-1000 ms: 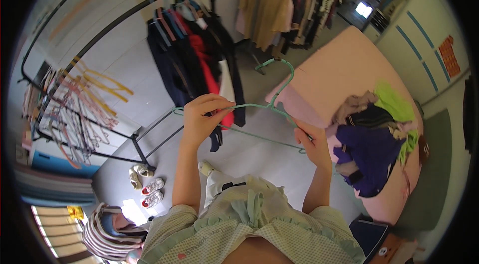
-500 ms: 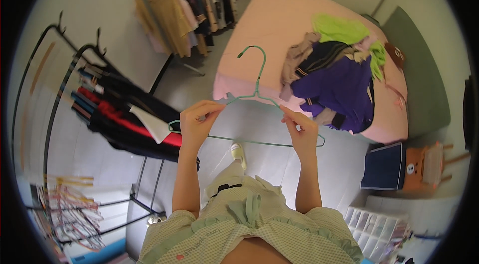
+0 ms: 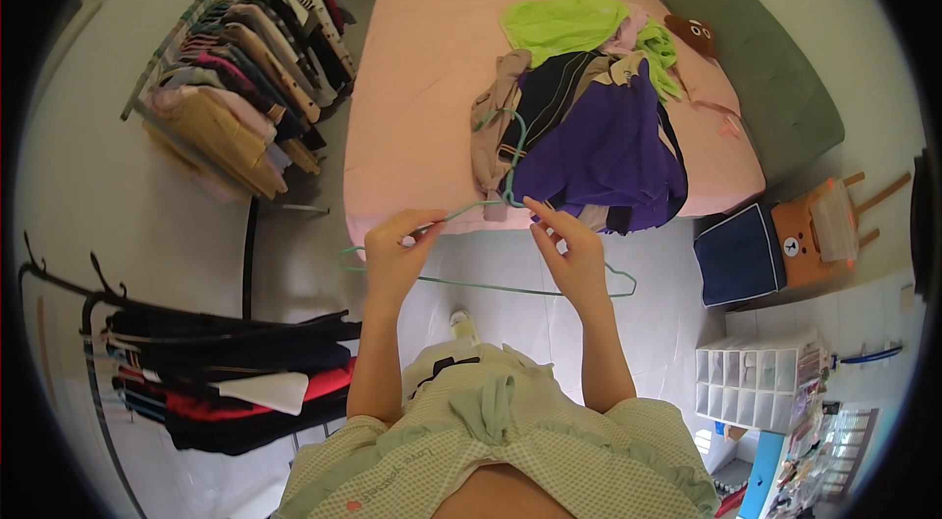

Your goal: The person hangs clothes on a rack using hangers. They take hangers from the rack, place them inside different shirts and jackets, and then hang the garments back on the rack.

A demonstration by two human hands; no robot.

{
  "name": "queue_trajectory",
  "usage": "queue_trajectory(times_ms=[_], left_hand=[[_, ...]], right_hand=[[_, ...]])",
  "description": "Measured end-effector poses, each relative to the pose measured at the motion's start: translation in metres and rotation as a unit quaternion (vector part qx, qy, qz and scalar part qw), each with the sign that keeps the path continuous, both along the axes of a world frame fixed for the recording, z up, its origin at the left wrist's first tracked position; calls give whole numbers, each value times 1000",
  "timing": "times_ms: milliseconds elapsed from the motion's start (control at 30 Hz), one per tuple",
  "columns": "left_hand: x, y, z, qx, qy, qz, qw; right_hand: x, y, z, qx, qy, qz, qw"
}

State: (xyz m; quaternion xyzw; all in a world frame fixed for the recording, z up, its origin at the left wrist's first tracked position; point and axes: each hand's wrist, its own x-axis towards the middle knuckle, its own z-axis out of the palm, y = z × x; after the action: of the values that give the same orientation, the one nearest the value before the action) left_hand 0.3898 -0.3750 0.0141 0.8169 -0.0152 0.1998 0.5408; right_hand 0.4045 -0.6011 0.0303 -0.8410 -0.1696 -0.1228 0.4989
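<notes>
In front of me I hold a thin green clothes hanger [image 3: 491, 285], its hook up and its long bottom bar toward me. My left hand [image 3: 400, 249] pinches its left shoulder between thumb and fingers. Close to the neck, my right hand [image 3: 567, 252] pinches the right side. No garment hangs on it. Beyond the hook, a heap of clothes lies on the pink bed [image 3: 412, 107]: a purple garment [image 3: 599, 161], a black striped one [image 3: 551, 92], a beige one [image 3: 488, 141] and a bright green one [image 3: 564, 24].
At the far left stands a full clothes rack [image 3: 245, 58]. A black rack with dark and red clothes [image 3: 235, 362] is at the near left. A navy box [image 3: 741, 254], a bear-patterned chair [image 3: 800, 230] and white drawers [image 3: 748, 382] stand on the right.
My view has turned right, so the bed and racks sit further left in the picture. My right hand has come closer to the hanger's neck; both hands keep their pinch.
</notes>
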Motion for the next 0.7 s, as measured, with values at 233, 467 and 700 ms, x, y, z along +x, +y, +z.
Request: queue_trajectory(times_ms=[233, 467, 700], left_hand=[[62, -18, -12, 9, -28, -68, 997], [118, -39, -31, 54, 14, -126, 990], [195, -76, -48, 84, 52, -130, 987]], right_hand=[[47, 2, -21, 3, 45, -40, 998], [99, -14, -51, 51, 156, -56, 985], [196, -44, -79, 75, 165, -51, 982]])
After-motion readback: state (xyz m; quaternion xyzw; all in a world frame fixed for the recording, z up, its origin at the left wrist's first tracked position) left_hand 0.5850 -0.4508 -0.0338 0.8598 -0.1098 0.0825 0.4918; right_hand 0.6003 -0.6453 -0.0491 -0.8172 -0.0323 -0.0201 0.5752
